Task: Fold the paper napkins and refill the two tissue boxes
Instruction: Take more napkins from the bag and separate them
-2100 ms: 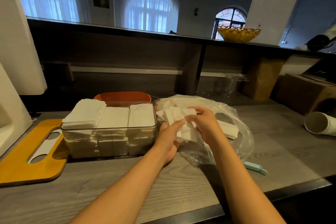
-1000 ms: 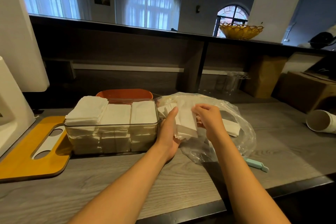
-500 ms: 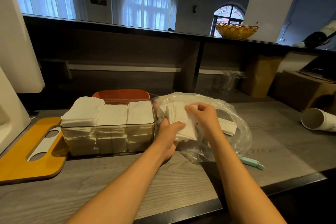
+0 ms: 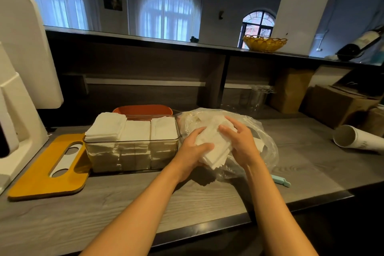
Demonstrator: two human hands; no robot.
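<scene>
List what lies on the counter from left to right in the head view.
Yellow board → clear tissue box full of napkins → left hand → napkin stack held in both hands → right hand → teal clip → paper cups lying on their side.

A café service counter: napkin box, paper cups, wine bottle.

Matt paper napkins, glossy clear plastic bag, grained wood counter
</scene>
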